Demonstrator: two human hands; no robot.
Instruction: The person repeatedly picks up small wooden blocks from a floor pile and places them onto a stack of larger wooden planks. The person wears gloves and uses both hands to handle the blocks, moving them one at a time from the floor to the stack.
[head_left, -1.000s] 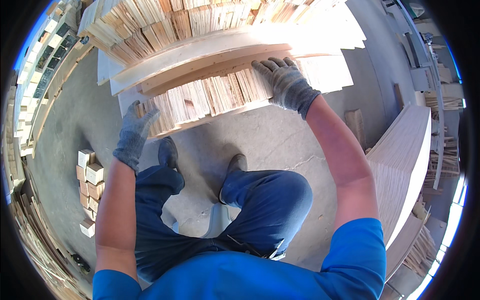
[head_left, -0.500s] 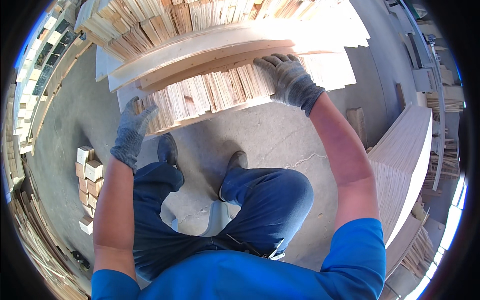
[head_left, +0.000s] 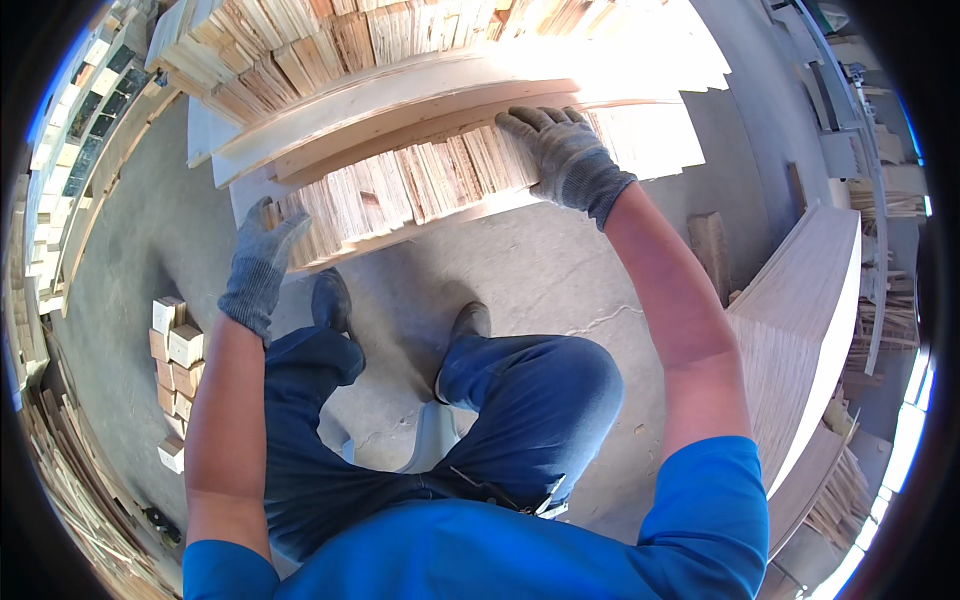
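A row of thin wood pieces (head_left: 400, 190) stands packed on edge along a pale board in front of me. My left hand (head_left: 265, 250), in a grey glove, cups the left end of the row, thumb on the near side and fingers round the far side. Further right, my right hand (head_left: 565, 155), also gloved, lies over the row with its fingers curled across the top to the far edge. Behind the row runs a long wooden board (head_left: 370, 115) on edge. Strong sunlight washes out the row's right end.
Taller stacks of wood pieces (head_left: 350, 40) rise at the back. Small wooden blocks (head_left: 185, 345) are piled on the concrete floor (head_left: 530, 260) at left. A large stack of pale sheets (head_left: 790, 300) stands at right, near a wood offcut (head_left: 708, 245). Loose strips (head_left: 85, 480) lie at lower left.
My right hand has shifted slightly left along the row. The left hand stays at the row's end, and the whole view has moved a little.
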